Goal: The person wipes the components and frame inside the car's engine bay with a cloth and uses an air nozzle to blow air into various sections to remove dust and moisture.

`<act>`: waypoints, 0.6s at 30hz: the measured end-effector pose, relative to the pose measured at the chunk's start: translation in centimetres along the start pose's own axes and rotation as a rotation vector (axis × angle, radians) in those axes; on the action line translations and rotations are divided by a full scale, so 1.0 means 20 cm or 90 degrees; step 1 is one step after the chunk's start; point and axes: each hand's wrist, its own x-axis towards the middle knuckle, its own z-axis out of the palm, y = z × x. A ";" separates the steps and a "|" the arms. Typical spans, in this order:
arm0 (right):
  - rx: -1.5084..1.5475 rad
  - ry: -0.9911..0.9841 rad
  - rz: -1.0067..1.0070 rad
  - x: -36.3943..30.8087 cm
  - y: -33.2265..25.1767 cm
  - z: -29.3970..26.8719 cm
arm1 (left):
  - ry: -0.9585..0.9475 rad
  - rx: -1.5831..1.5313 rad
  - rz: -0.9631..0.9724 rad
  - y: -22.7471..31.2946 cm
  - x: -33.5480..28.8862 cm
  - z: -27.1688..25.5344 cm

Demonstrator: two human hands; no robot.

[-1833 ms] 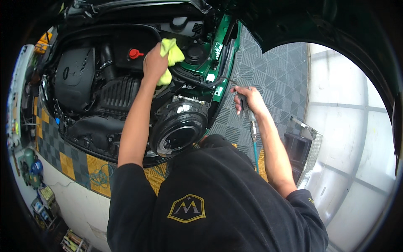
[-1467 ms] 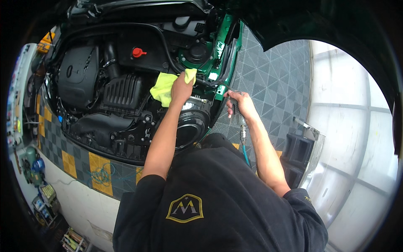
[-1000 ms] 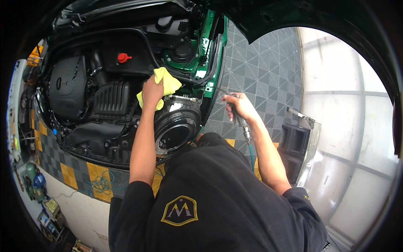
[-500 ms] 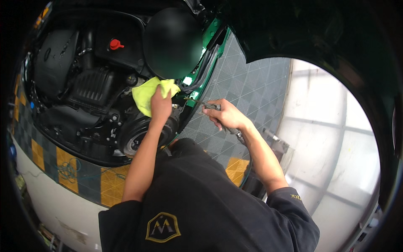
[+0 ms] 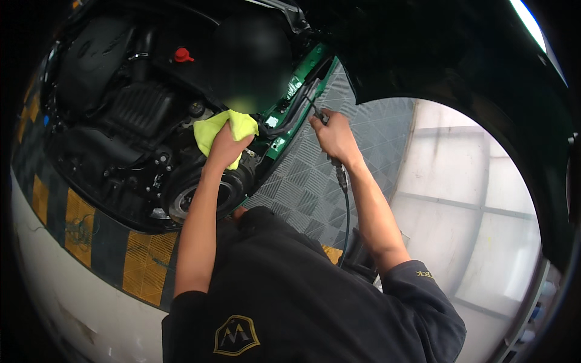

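In my left hand [image 5: 227, 147] is a bunched yellow-green cloth [image 5: 212, 128], gripped over the engine bay beside the green body edge [image 5: 274, 147]. My right hand [image 5: 336, 137] is closed around an air blow gun [image 5: 322, 117], whose thin nozzle points toward the black rubber seal [image 5: 298, 115] along that edge. From the gun's lower end a dark hose [image 5: 347, 212] hangs down past my right forearm. Whether the nozzle touches the seal I cannot tell. Below the cloth sits a round black part [image 5: 233, 190] with a ring-shaped opening.
Black engine covers [image 5: 130, 109] and a red cap [image 5: 183, 55] fill the bay at the left. The dark raised hood [image 5: 436, 54] arches overhead at the right. Grey floor tiles [image 5: 302, 187] lie below, with yellow ones [image 5: 144, 266] near a pale panel.
My right hand has moved farther away along the green edge with the blow gun, now turned up toward the seal. My left hand keeps the cloth in nearly the same spot.
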 end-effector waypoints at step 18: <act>0.007 -0.084 0.009 -0.60 -0.11 -0.34 | 0.318 0.087 0.013 -0.02 -0.01 0.09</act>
